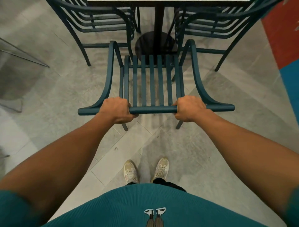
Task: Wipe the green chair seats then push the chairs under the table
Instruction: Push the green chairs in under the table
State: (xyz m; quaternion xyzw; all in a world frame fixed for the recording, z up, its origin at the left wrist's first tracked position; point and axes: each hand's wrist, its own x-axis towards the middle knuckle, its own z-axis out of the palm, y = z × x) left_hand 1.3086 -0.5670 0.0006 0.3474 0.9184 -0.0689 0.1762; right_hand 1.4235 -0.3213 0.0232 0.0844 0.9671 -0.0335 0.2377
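**Hidden and cropped regions**

The white table top (168,0) is cut by the upper edge. Two dark green slatted metal side chairs (97,21) (210,24) are cropped above. Curled fingers (134,115) disappear beneath the near chair's top rail (153,110).

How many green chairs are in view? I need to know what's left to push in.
3: one chair gripped at its top rail, one at upper left, one at upper right. Others may be hidden.

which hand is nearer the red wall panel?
Right. The right hand grips the chair's top rail on the side toward the red wall panel; the left hand grips the rail's opposite end, farther away.
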